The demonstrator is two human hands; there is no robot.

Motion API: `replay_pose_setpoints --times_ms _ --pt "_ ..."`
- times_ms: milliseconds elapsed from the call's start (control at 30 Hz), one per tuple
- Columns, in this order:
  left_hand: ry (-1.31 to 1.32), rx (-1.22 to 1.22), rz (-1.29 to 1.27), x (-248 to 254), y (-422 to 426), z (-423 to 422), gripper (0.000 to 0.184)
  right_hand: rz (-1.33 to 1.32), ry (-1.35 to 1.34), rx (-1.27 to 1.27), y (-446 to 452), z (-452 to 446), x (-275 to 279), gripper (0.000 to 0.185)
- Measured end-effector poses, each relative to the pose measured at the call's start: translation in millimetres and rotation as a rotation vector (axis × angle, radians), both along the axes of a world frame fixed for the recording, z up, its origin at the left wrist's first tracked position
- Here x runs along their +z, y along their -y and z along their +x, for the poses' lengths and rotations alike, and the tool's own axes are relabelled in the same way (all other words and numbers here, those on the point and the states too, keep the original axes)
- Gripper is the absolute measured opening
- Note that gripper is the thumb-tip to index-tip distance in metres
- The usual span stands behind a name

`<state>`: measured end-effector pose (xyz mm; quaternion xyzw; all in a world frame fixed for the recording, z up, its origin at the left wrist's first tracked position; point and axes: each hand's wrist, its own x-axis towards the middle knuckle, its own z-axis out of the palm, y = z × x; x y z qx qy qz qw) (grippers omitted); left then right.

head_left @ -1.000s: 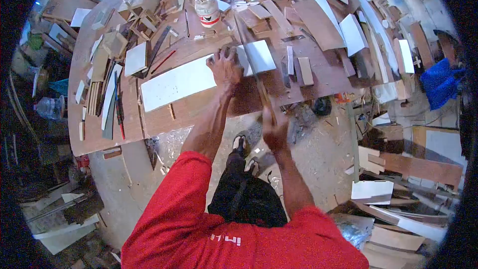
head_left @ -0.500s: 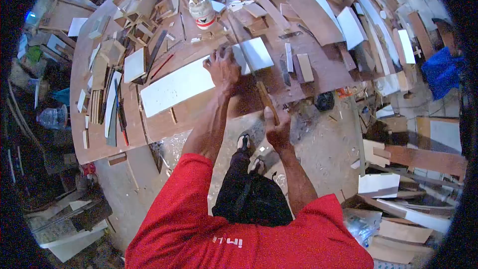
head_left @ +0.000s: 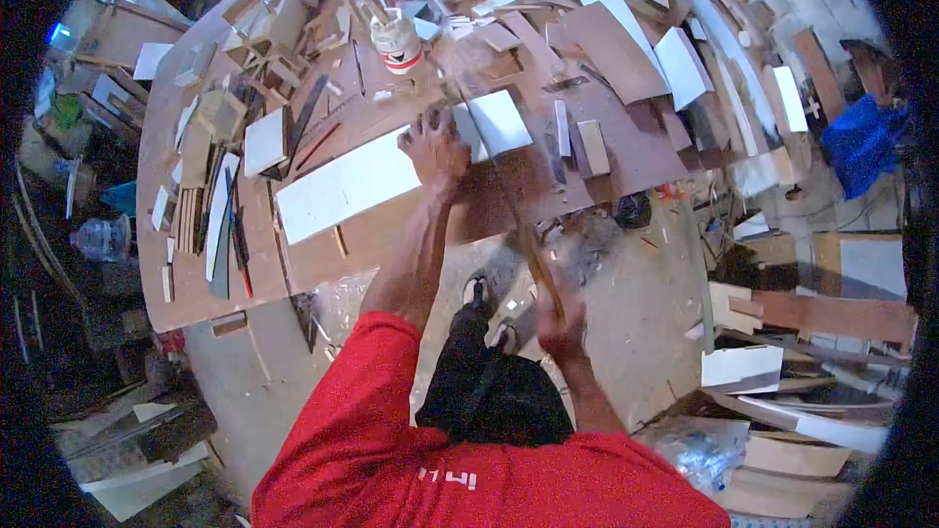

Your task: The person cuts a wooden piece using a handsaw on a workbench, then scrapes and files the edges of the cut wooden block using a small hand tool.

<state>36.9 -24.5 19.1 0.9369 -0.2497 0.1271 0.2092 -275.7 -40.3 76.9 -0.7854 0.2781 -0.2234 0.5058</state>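
Note:
A long white-faced board (head_left: 344, 184) lies across the worktable. My left hand (head_left: 436, 152) presses down on it, fingers bent toward its far edge. Just right of that hand, a thin saw (head_left: 533, 254) crosses the board, its blade blurred. My right hand (head_left: 561, 321) is closed around the saw's wooden handle, off the table's front edge. The white end of the board (head_left: 507, 121) shows to the right of the blade; whether the cut goes all the way through I cannot tell.
A white tub (head_left: 396, 42) with sticks in it stands behind the board. Wooden frames and offcuts (head_left: 279, 68) crowd the left and back of the table (head_left: 381, 249). A red pencil-like stick (head_left: 318, 145) lies nearby. Larger panels (head_left: 616, 54) are at the right.
My right hand has drawn the saw back toward my body, away from the table edge. My left hand stays on the board. The view has shifted slightly.

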Motion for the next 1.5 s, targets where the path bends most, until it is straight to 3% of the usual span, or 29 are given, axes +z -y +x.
replay_pose_setpoints --times_ms 33,133,167,233,333,367,400,467,533,567,633,700,800,867,933,1000,1067,1167,1200,1267,1333,1400,1500 --pt "-0.094 0.023 0.053 -1.3 -5.8 -8.7 0.065 0.074 -0.047 0.013 -10.6 -33.8 4.7 0.044" --pt "-0.037 0.003 0.076 -8.8 -7.0 -5.6 0.065 0.103 -0.061 0.001 -10.7 -23.9 27.2 0.043" --pt "-0.032 0.01 0.067 -6.2 -4.4 -4.1 0.065 -0.111 0.095 0.039 3.8 6.9 11.1 0.034" --pt "0.032 -0.031 -0.011 -5.3 -9.3 -9.4 0.058 -0.106 0.011 0.062 27.4 72.7 -21.2 0.028" --pt "0.018 -0.022 -0.029 -13.0 -10.5 -7.1 0.059 -0.009 -0.032 0.066 25.6 66.1 -9.7 0.024" --pt "0.008 -0.023 -0.026 -13.1 -12.3 -11.4 0.059 -0.253 -0.073 0.102 19.5 32.3 -26.1 0.027" --pt "0.006 -0.018 -0.028 -4.3 -5.3 -3.6 0.057 -0.038 0.007 0.066 6.7 7.2 -0.5 0.034" --pt "-0.028 -0.001 -0.015 -2.9 -6.3 -8.5 0.054 -0.084 -0.027 0.07 -3.8 -30.4 2.5 0.039" --pt "0.011 -0.016 -0.036 -2.0 -5.8 -9.3 0.05 0.194 -0.187 0.035 -10.7 -32.7 25.2 0.039" --pt "0.016 -0.017 -0.037 -1.6 -3.5 -7.9 0.05 -0.102 0.043 0.051 -0.9 -10.4 -18.7 0.035" --pt "0.011 0.0 -0.035 -4.1 -5.0 -9.1 0.048 -0.071 0.116 0.089 23.4 53.7 -32.3 0.031" --pt "0.046 -0.009 -0.032 -5.3 -3.6 -2.0 0.052 -0.041 0.113 0.098 24.9 54.5 -32.9 0.03" --pt "0.119 0.006 -0.069 -2.0 -0.4 -1.9 0.055 0.015 -0.107 0.067 3.3 -20.5 -44.3 0.037" --pt "0.024 0.025 -0.036 -6.1 -2.1 -6.4 0.054 -0.017 0.037 -0.008 -11.7 -40.4 -15.4 0.039" --pt "0.01 0.013 -0.028 -5.2 -6.2 -6.9 0.053 0.226 -0.088 -0.018 -14.0 -41.3 -4.4 0.043" --pt "-0.014 -0.019 -0.025 -0.3 -4.4 -6.9 0.05 -0.533 0.093 0.114 15.8 12.1 -62.0 0.036" --pt "0.005 -0.008 -0.038 -3.6 -6.0 -8.7 0.05 -0.294 -0.044 0.085 32.1 75.8 -53.3 0.03" --pt "-0.012 -0.002 -0.036 -5.0 -5.0 -11.6 0.051 -0.525 0.062 0.156 21.3 29.4 -62.7 0.025" --pt "-0.043 0.007 -0.014 -3.2 -4.5 -5.9 0.052 -0.312 0.136 0.105 12.0 20.2 -22.6 0.03" --pt "-0.021 -0.003 -0.036 -6.1 -5.9 -6.0 0.054 0.106 -0.079 0.001 -14.0 -47.9 0.6 0.037" --pt "0.008 -0.012 -0.053 -9.4 -11.2 -8.5 0.055 0.073 -0.099 0.014 -13.8 -51.0 4.2 0.034" --pt "-0.004 -0.069 -0.031 -6.9 -10.4 -5.6 0.059 -0.153 0.131 0.058 10.9 17.1 -24.5 0.031" --pt "0.066 0.004 -0.005 -11.1 -10.7 -6.9 0.059 -0.02 -0.012 0.089 33.6 82.1 -27.1 0.027"
